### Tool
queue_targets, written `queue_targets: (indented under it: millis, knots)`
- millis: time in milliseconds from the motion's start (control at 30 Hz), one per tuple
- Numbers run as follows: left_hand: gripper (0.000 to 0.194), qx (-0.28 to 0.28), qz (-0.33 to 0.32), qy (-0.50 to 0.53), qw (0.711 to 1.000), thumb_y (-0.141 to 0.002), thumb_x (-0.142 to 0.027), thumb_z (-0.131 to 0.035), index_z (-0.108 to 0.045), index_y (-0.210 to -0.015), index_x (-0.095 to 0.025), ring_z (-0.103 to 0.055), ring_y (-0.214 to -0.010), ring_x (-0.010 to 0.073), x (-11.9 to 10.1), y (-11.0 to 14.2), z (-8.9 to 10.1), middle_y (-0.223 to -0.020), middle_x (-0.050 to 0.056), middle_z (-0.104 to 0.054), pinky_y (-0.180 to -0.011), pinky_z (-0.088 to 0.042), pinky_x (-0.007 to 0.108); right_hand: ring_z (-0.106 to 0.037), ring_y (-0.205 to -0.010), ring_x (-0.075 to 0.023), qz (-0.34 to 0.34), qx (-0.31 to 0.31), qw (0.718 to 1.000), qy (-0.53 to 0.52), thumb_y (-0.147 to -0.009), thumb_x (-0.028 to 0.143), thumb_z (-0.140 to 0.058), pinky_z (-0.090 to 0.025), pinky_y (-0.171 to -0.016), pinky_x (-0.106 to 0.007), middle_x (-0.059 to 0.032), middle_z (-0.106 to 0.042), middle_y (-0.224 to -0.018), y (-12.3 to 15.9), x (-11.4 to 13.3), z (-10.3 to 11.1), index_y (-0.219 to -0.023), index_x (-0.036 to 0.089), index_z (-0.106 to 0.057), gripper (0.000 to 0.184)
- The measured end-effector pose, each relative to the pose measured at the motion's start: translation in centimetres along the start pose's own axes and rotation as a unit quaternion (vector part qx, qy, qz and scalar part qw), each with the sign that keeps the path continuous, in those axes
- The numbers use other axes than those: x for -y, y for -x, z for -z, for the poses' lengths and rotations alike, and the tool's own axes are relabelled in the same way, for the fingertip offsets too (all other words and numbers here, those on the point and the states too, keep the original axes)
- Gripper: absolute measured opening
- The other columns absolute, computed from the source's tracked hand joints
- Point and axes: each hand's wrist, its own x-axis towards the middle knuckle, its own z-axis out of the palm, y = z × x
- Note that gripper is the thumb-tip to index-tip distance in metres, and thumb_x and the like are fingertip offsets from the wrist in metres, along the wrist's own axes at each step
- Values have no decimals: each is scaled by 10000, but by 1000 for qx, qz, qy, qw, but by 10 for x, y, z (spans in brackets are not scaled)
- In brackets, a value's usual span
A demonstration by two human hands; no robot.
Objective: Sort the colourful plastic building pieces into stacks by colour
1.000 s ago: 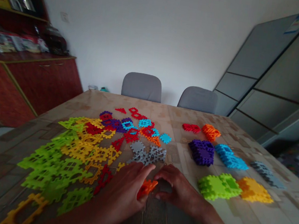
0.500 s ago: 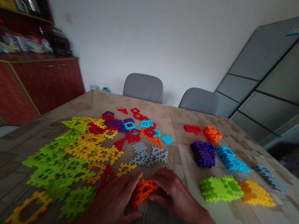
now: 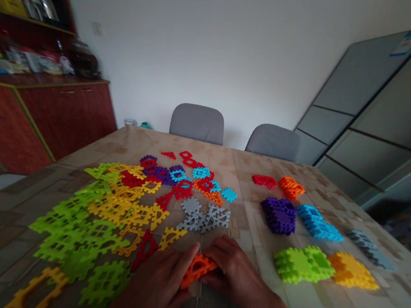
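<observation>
Both hands meet at the near middle of the table around orange interlocking building pieces [image 3: 199, 266]. My left hand [image 3: 162, 281] grips their left side, thumb below and fingers along the edge. On the right side my right hand [image 3: 232, 267] is closed on them with curled fingers. How many orange pieces there are is partly hidden by the fingers. Just left of my left hand lies a red piece [image 3: 146, 249], with a yellow triangular piece [image 3: 172, 237] beyond it. Grey pieces [image 3: 205, 215] lie past my fingertips.
Loose green pieces [image 3: 65, 229] and yellow pieces [image 3: 125, 199] spread across the left. Stacks stand on the right: purple [image 3: 278, 215], blue [image 3: 319, 222], green [image 3: 302, 264], yellow [image 3: 352, 270], grey [image 3: 369, 248], orange [image 3: 291, 187] and red [image 3: 264, 181]. Two grey chairs [image 3: 197, 123] stand behind the table.
The orange pieces have turned and sit lower between my hands. My left thumb and my right fingers have closed in nearer to each other around them.
</observation>
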Motion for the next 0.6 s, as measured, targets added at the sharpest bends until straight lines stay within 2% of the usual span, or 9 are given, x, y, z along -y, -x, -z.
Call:
queue_targets:
  millis: [167, 267, 333, 433, 500, 567, 600]
  knots:
    - [716, -29, -14, -6, 999, -836, -104, -603, -442, -1519, -247, -688, -1148, 315, 6, -2, -8, -1323, 114, -700, -959, -585, 426, -609, -922, -241, -5, 4, 1000, -2, -874, 451, -768, -487, -836, -375, -48, -676, -953, 2, 7, 1, -950, 195, -681, 281]
    - [660, -40, -19, 22, 999, -860, -175, -652, -481, -1495, -229, -703, -1117, 334, 6, -1, -4, -1284, 127, -718, -948, -591, 447, -634, -961, -251, 6, -23, 999, -49, -895, 563, -703, -511, -849, -383, -68, -700, -1009, 5, 8, 9, -1031, 199, -699, 389]
    - [626, -43, -15, 32, 998, -862, -262, -712, -533, -1459, -205, -693, -1135, 358, 7, 0, 6, -1298, 150, -707, -964, -580, 470, -647, -1009, -245, 9, -47, 995, -92, -957, 550, -620, -527, -867, -370, -85, -708, -1083, 4, 5, 15, -1110, 197, -691, 391]
    - [525, -46, -28, 37, 998, -840, -328, -758, -644, -1337, -200, -667, -1178, 366, 15, -7, 33, -1305, 143, -703, -999, -551, 484, -656, -1052, -223, -39, -59, 995, -69, -1020, 363, -537, -529, -913, -349, -86, -720, -1125, -7, -6, 21, -1162, 191, -677, 264]
    - [358, -62, -53, 43, 996, -900, -309, -691, -692, -1243, -206, -672, -1162, 319, 26, -22, 52, -1258, 111, -724, -1006, -539, 442, -647, -1096, -238, -80, -59, 995, -18, -991, 238, -537, -511, -963, -369, -100, -725, -1149, -20, -16, 24, -1188, 177, -672, 246]
    - [260, -82, -69, 38, 994, -953, -238, -609, -703, -1192, -196, -678, -1133, 273, 41, -46, 66, -1206, 97, -737, -988, -534, 396, -628, -1141, -270, -107, -57, 992, 17, -956, 173, -542, -484, -1006, -409, -126, -718, -1188, -37, -25, 25, -1212, 161, -664, 284]
    - [230, -88, -72, 34, 993, -965, -216, -593, -710, -1162, -194, -667, -1148, 271, 50, -62, 71, -1204, 100, -733, -1015, -513, 408, -617, -1162, -289, -118, -58, 991, 28, -946, 161, -542, -472, -1018, -431, -142, -710, -1210, -46, -29, 25, -1218, 154, -661, 297]
